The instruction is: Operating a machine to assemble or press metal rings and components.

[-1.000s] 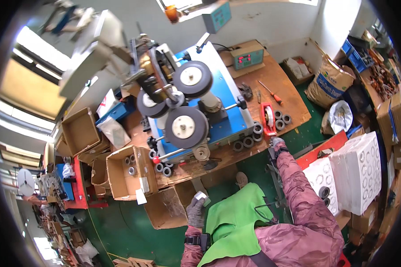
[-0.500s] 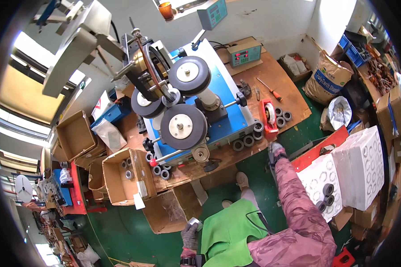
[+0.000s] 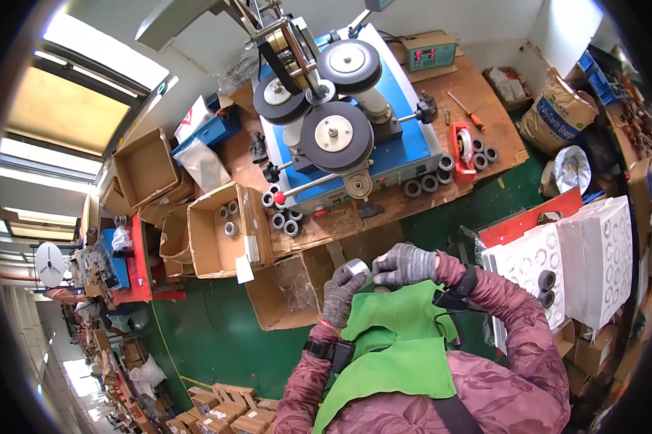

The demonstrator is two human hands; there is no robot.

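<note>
Both of my gloved hands meet in front of the green apron. A small silvery-white rounded piece is held in the fingers of my left hand. Close beside it, my right hand has its fingers curled and pressed together at the piece's right side. Whether the right fingers pinch something small there is hidden. Beyond my hands, dark grey rings lie along the bench's front edge, beside a red tape dispenser. More grey rings lie near the machine's left front corner.
A blue machine with black wheels stands on the wooden bench. Cardboard boxes sit at the left, one holding rings. At right, a white foam tray carries dark rings, next to a wrapped white stack.
My right hand has come back from the bench edge by the tape dispenser to my left hand. The left hand has risen with the silvery piece. My view has shifted, so the bench sits farther right.
</note>
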